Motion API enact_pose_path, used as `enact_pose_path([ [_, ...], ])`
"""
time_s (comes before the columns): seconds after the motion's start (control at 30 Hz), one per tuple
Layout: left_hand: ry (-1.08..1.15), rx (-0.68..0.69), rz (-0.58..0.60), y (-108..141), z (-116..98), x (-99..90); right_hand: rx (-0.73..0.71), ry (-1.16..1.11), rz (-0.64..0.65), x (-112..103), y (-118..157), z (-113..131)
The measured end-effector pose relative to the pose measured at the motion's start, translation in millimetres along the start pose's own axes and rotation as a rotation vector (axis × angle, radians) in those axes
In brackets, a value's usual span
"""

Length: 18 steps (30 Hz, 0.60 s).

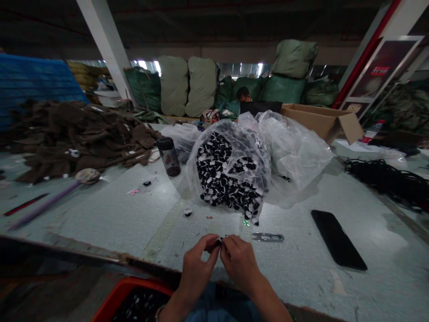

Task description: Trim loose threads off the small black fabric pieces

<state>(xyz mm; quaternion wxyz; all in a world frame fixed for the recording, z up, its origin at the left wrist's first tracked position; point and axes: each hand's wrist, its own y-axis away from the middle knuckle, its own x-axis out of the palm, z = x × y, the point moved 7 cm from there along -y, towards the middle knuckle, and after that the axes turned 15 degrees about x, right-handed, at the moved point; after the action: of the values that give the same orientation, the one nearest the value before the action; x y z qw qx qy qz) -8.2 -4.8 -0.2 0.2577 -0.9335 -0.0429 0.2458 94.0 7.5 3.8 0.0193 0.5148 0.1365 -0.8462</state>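
My left hand (200, 268) and my right hand (240, 264) meet just above the pale table (110, 219) near its front edge. Their fingertips pinch a small black-and-white piece (219, 241), mostly hidden by my fingers. Close to my right hand lie steel thread snips (267, 237). Farther ahead, a clear plastic bag (228, 172) bulges with many similar black-and-white pieces. One loose piece (188, 212) rests on the table between the bag and my hands.
Below the table edge, a red crate (134, 300) holds similar pieces. A black phone (338, 239), dark bottle (169, 156), brown fabric heap (80, 141), black cords (389, 183) and cardboard box (321, 120) surround the work area. A person (244, 95) sits beyond.
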Motion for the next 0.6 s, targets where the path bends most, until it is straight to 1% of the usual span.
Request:
enact_pose_path([
  [0.07, 0.090, -0.140, -0.052, 1.4, 7.7, -3.9, -0.003, -0.044, -0.023, -2.3, 2.1, 2.6],
  [0.13, 0.239, -0.241, -0.108, 2.2, 13.8, -4.7, 0.018, -0.055, -0.045, -6.6, 2.2, 3.3],
  [0.2, 0.465, -0.339, -0.188, 3.1, 19.6, -2.3, 0.055, -0.050, -0.062, -11.7, 0.6, 3.2],
  [0.27, 0.732, -0.451, -0.261, 4.5, 24.3, 4.1, 0.079, -0.060, -0.061, -16.2, -1.7, 4.7],
  [0.37, 1.026, -0.575, -0.330, 5.7, 25.7, 12.7, 0.085, -0.121, 0.001, -17.9, -5.1, 10.1],
  [0.47, 1.155, -0.597, -0.341, 3.3, 22.6, 14.2, 0.087, -0.270, 0.084, -16.7, -9.3, 13.5],
  [0.53, 1.158, -0.572, -0.288, -1.3, 20.1, 14.2, 0.108, -0.396, 0.124, -15.9, -13.6, 10.8],
  [0.6, 1.084, -0.514, -0.225, -8.5, 19.1, 12.4, 0.130, -0.470, 0.136, -16.4, -18.8, 4.7],
])
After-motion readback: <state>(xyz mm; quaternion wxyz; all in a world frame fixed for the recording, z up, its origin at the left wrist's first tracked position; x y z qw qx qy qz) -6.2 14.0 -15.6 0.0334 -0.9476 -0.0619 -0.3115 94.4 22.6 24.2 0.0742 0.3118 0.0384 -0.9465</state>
